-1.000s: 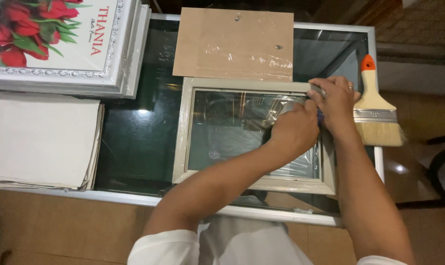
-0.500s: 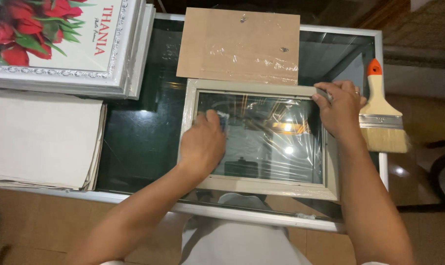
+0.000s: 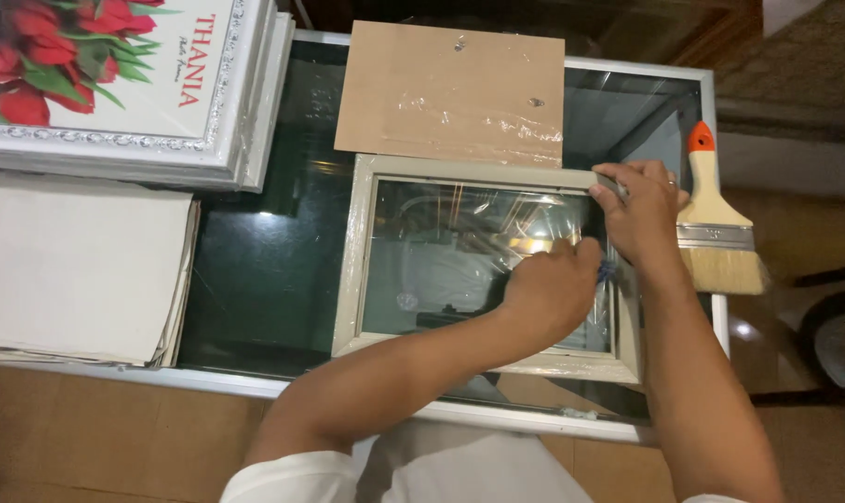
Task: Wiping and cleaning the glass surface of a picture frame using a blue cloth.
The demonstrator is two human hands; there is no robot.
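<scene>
Hands first: your left hand (image 3: 548, 293) sits right of centre in the frame, arm crossing up from the lower middle, fingers curled down onto the glass pane (image 3: 441, 256) near its right edge. Something small and blue (image 3: 607, 272) peeks out just beside those fingers (too little of it shows to say what it is, or whether your grip is actually pinching it, so I cannot tell). Your right hand (image 3: 638, 212) is just above and to the right, fingers pressed together over the upper right corner of the picture frame (image 3: 352, 270), thumb side touching the left hand's knuckles.

That pale frame lies flat in the middle of the glass-topped desk (image 3: 255, 270), pane inside it, reflections streaking the glass. Touching its top rail, at the upper centre, lies a brown backing board (image 3: 450, 93) with clear film on it. At the right edge of the desk rests a paintbrush (image 3: 716, 233), orange-tipped handle pointing up, bristles down, just beside your right wrist. Upper left: a stack of framed flower prints (image 3: 115, 84). Below it, at the left, a stack of pale sheets (image 3: 78, 270).
</scene>
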